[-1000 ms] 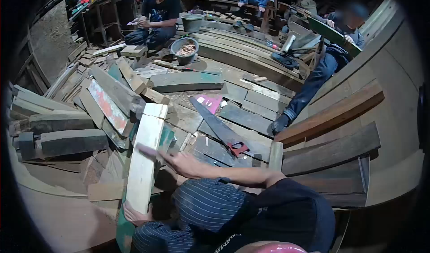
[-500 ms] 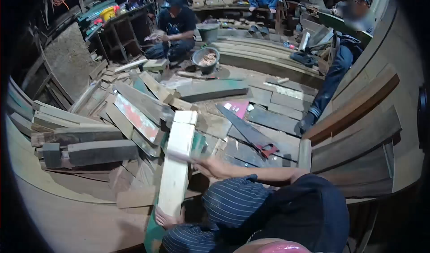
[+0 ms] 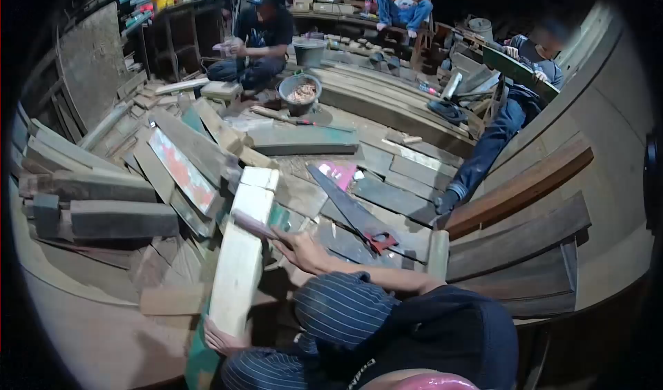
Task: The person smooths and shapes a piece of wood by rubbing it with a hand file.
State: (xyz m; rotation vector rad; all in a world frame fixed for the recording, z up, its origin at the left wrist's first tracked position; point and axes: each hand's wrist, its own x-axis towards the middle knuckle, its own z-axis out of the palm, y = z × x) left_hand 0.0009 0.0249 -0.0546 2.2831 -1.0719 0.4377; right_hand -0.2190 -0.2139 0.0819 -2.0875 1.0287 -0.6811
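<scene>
A pale wooden beam (image 3: 238, 266) slants away from me, its far end raised over the wood pile. My left hand (image 3: 222, 337) grips the beam's near end from the side. My right hand (image 3: 302, 250) holds a flat, dull purplish-brown block (image 3: 253, 223), which lies across the beam's upper face nearer the far end. What the block is made of cannot be told. Under the near end of the beam shows a green-painted board (image 3: 202, 352). To the right of my right hand, a handsaw (image 3: 349, 212) with a red handle rests on the planks.
Wood offcuts (image 3: 124, 219) are heaped at the left. Beyond lies a bucket of chips (image 3: 301, 92), near a seated person (image 3: 262, 38). Another person (image 3: 539, 59) holds a green board at the right, one leg stretched out. Curved timbers (image 3: 521, 183) lean along the right wall.
The view has swung right and back left. My right hand and the block stay on the beam, with the block slightly shifted along it. My left hand keeps its hold.
</scene>
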